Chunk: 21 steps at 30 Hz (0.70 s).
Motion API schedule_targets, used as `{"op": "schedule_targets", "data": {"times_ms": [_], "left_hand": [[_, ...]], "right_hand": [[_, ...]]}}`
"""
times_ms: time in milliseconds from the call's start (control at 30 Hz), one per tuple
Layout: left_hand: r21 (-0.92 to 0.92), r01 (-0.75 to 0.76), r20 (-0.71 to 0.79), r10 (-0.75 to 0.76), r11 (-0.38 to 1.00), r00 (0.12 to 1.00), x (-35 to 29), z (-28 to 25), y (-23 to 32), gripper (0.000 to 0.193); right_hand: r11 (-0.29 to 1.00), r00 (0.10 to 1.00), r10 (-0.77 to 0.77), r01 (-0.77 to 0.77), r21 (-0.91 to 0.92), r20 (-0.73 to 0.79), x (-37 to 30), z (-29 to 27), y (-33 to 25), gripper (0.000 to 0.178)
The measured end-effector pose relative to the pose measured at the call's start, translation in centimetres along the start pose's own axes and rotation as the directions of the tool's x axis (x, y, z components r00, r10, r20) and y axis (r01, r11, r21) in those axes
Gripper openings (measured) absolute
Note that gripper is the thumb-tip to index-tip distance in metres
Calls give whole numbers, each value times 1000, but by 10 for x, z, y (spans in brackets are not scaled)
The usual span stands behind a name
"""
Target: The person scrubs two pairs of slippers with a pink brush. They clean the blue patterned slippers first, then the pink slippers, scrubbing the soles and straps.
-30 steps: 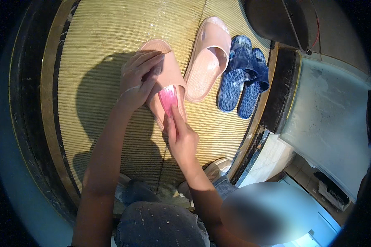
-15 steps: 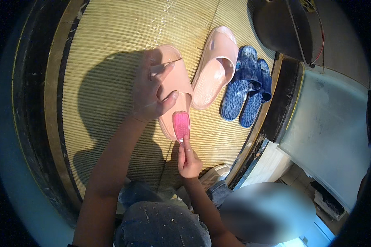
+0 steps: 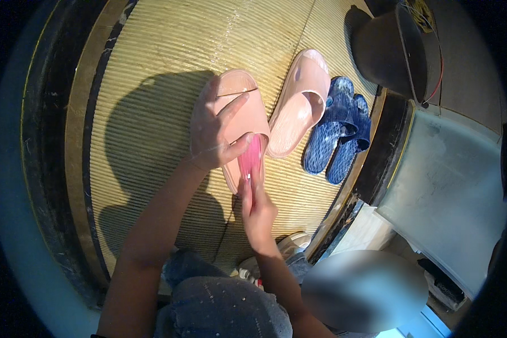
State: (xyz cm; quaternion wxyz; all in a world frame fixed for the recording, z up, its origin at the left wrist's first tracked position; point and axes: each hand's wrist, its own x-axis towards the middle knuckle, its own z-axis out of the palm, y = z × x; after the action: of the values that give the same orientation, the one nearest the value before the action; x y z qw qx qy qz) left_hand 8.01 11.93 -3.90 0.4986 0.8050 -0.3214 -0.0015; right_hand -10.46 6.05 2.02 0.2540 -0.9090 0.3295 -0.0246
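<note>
A pale pink slide slipper [image 3: 248,115] lies on the ribbed yellowish floor with its toe pointing away from me. My left hand [image 3: 209,141] grips it from the left, thumb and fingers spread over the strap. In my right hand [image 3: 258,213] is a bright pink brush [image 3: 249,155], held by its near end. The brush's head reaches the opening under the strap, against the footbed; its bristles are hidden. Just right of these lies the matching pink slipper [image 3: 293,118], wet and touched by neither hand.
Two blue patterned slippers [image 3: 325,132] lie further right. A dark bucket [image 3: 386,53] rests on its side at the upper right. Beside it a dark stone edge [image 3: 387,143] borders a frosted panel [image 3: 434,169]. My denim-covered knee [image 3: 225,307] and a shoe [image 3: 293,243] are below.
My right hand has pushed the brush forward, from the heel of the slipper toward the strap opening. My left hand keeps its hold. The view has shifted slightly.
</note>
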Motion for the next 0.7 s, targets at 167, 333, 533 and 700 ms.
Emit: {"op": "schedule_targets", "data": {"times_ms": [167, 333, 533, 700], "left_hand": [[-12, 14, 24, -14, 1000, 1000, -2, -1, 2, 70], [-33, 27, 47, -26, 999, 999, 5, 0, 0, 69], [-42, -6, -40, 4, 999, 999, 2, 3, 0, 71], [10, -12, -33, 12, 1000, 999, 2, 2, 6, 69]], "right_hand": [[1000, 999, 13, -12, -20, 45, 11, -4, -15, 34], [986, 986, -166, 166, 9, 7, 94, 15, -27, 11], [963, 990, -127, 108, 246, 62, 20, 3, -13, 35], [967, 977, -152, 116, 226, 152, -25, -12, 19, 47]]}}
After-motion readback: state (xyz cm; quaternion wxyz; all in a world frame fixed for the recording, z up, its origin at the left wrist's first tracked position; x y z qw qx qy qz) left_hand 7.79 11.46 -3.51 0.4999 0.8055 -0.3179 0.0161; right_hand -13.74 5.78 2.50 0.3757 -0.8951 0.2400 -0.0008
